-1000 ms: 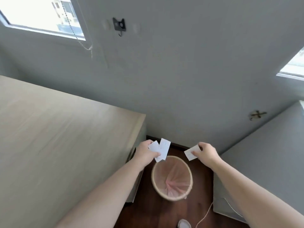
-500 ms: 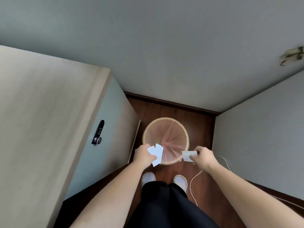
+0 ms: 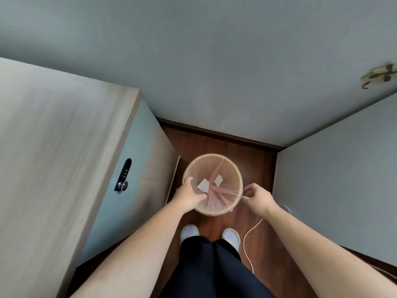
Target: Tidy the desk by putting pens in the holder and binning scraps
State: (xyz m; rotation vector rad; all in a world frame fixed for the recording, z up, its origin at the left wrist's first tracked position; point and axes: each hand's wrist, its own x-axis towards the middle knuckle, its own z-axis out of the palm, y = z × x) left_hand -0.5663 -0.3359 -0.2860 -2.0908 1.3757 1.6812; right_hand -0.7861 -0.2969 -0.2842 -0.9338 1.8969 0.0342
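A round wicker bin (image 3: 212, 155) with a pink liner stands on the floor in front of my feet. Two pale paper scraps (image 3: 203, 185) (image 3: 218, 180) are inside it, apart from my hands. My left hand (image 3: 189, 195) hangs over the bin's left rim with its fingers spread and nothing in them. At the bin's right rim, my right hand (image 3: 256, 195) has thumb and forefinger curled close together. No scrap shows in it, and I cannot tell whether it pinches anything. No pens or holder are in view.
The desk top (image 3: 53, 158) fills the left, with a keypad lock (image 3: 123, 176) on its side panel. A grey wall is ahead and a grey cabinet face (image 3: 335, 186) is on the right. A white cable (image 3: 249, 237) trails over the wooden floor beside my right shoe.
My left hand has opened and its two scraps have dropped into the bin. The scrap seen in my right hand is out of sight. The view has tilted further down.
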